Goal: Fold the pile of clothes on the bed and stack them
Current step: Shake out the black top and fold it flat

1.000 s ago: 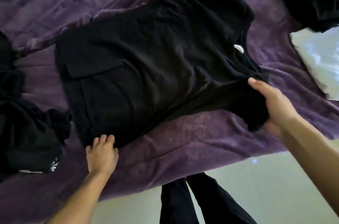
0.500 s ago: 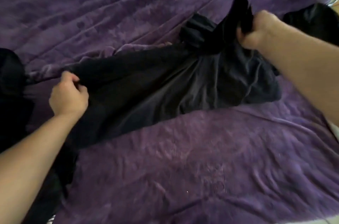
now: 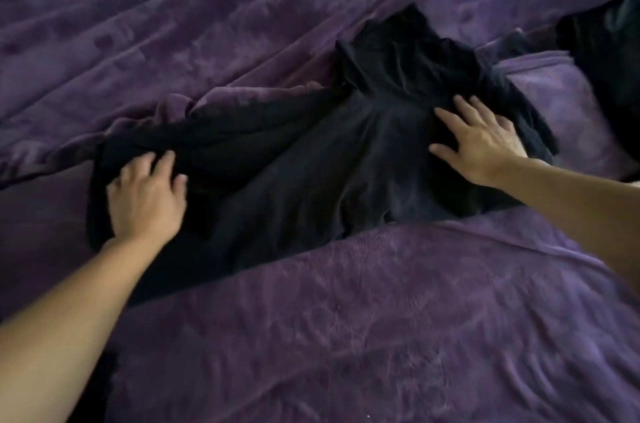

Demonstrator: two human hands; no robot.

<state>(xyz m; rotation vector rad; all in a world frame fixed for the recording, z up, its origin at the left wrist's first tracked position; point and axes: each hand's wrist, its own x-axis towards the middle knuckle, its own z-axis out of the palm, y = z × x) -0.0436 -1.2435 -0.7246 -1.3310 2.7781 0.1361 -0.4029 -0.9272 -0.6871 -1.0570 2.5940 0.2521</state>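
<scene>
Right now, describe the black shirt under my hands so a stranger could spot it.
A purple blanket covers the bed. Across its middle lies the black shirt, stretched in a long band. Unlike the dark clothes at the far right edge, both hands rest on it: left hand at one end, right hand spread flat near the other.

No text, label, brand, number or sign legible anywhere in the head view. Checked the black garment (image 3: 329,180) and the purple blanket (image 3: 381,318): both show plain fabric only, and motion blur softens the fine detail.
</scene>
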